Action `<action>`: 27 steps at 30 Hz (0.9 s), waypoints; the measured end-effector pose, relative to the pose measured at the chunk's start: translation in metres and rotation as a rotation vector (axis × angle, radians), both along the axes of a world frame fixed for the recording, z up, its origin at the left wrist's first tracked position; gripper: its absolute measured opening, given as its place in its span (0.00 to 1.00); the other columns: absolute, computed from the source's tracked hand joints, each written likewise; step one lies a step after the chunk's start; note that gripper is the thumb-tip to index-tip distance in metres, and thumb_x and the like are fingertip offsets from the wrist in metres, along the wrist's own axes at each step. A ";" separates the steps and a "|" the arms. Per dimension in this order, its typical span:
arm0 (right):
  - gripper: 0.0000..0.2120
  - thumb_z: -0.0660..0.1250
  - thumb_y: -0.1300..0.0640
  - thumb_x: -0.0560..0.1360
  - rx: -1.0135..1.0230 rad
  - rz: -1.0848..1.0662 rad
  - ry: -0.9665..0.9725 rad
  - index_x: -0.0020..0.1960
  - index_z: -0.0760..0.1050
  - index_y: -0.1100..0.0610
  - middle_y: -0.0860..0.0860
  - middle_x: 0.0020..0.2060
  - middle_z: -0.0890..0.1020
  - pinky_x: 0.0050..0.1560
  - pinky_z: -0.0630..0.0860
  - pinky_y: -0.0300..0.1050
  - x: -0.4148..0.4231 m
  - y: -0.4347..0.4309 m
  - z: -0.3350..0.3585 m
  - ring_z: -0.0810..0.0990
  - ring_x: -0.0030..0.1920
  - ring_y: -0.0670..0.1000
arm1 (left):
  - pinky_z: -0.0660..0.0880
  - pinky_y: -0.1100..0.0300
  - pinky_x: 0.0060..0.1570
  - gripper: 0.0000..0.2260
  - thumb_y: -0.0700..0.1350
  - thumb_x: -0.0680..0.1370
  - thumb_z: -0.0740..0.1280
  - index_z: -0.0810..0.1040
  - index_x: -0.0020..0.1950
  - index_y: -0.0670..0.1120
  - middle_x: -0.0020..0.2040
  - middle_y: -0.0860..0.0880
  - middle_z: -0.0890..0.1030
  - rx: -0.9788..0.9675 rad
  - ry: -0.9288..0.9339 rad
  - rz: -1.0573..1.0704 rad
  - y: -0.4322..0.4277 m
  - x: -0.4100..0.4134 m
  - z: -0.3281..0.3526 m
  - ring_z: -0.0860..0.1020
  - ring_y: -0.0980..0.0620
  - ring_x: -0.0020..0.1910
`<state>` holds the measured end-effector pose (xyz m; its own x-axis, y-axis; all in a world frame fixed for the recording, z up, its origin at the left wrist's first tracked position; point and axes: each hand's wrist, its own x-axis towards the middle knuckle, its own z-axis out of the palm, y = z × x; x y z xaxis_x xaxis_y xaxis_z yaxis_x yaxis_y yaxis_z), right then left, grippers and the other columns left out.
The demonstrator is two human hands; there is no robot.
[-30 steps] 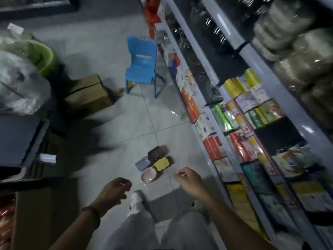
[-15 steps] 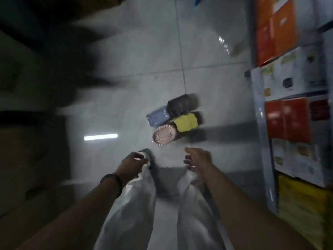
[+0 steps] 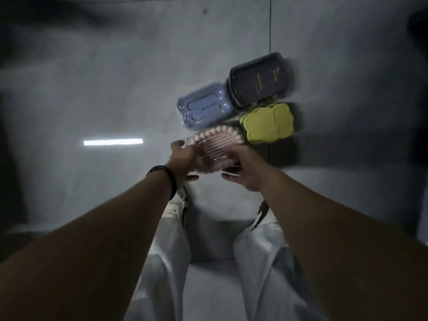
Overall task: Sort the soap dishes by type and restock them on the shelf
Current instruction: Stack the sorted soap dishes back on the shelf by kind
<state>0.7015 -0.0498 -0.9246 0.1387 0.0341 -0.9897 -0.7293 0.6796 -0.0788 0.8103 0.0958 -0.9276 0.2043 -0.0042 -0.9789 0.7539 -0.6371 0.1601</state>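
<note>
Looking straight down from the head camera, I see my two bare forearms reaching over pale trousers (image 3: 162, 262) toward four soap dishes. They are clustered on a grey tiled floor (image 3: 115, 89) beside a tile seam, towards the floor's right side and away from its shadowed left edge.

Nearest me lies the pink soap dish (image 3: 215, 144), an oval with a beaded rim and a ribbed middle. Touching its far side are the blue soap dish (image 3: 205, 107), a rounded rectangle, and the yellow-green soap dish (image 3: 268, 122), which is cloud-shaped. The dark soap dish (image 3: 258, 79), apparently a small stack, sits farthest away against the other two.

My left grip (image 3: 183, 154), with a dark wristband (image 3: 165, 176) behind it, curls round the left end of the pink dish, thumb on the near side. My right grip (image 3: 245, 167) wraps round the right near edge in the same way. Both look closed on the dish, though blur hides the fingertips, and I cannot tell whether it has left the floor.

The dish looks like thin, stiff plastic. I judge it light and a little slick, and the beads could snag on its neighbours. Holding the two ends under the rim seems safest, followed by a straight upward lift.

A bright strip of reflected light (image 3: 113, 142) lies on the floor to the left.
</note>
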 end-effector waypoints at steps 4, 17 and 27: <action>0.18 0.71 0.44 0.71 -0.047 0.044 0.023 0.59 0.82 0.49 0.52 0.55 0.85 0.56 0.81 0.57 -0.007 0.005 -0.006 0.81 0.59 0.56 | 0.82 0.46 0.52 0.33 0.51 0.66 0.68 0.72 0.73 0.56 0.64 0.47 0.84 -0.112 0.059 -0.005 0.000 0.003 -0.002 0.85 0.43 0.59; 0.38 0.77 0.41 0.57 -0.339 -0.063 -0.039 0.62 0.71 0.52 0.53 0.59 0.83 0.52 0.82 0.61 -0.016 0.001 0.179 0.84 0.57 0.55 | 0.80 0.47 0.56 0.29 0.49 0.67 0.66 0.72 0.69 0.56 0.58 0.44 0.82 -0.240 -0.067 0.059 -0.024 0.004 0.202 0.81 0.41 0.59; 0.18 0.72 0.49 0.77 -0.599 -0.153 -0.304 0.64 0.73 0.38 0.46 0.59 0.85 0.50 0.86 0.61 0.009 -0.092 0.489 0.87 0.55 0.53 | 0.84 0.44 0.59 0.15 0.48 0.85 0.66 0.74 0.72 0.56 0.64 0.52 0.84 -0.603 -0.242 -0.081 -0.108 0.031 0.509 0.84 0.47 0.63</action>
<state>0.7107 -0.1415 -0.4352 0.3726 -0.5486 -0.7485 -0.5148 0.5489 -0.6586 0.8416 -0.0126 -0.4182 0.3943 -0.5626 -0.7266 0.6054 -0.4359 0.6660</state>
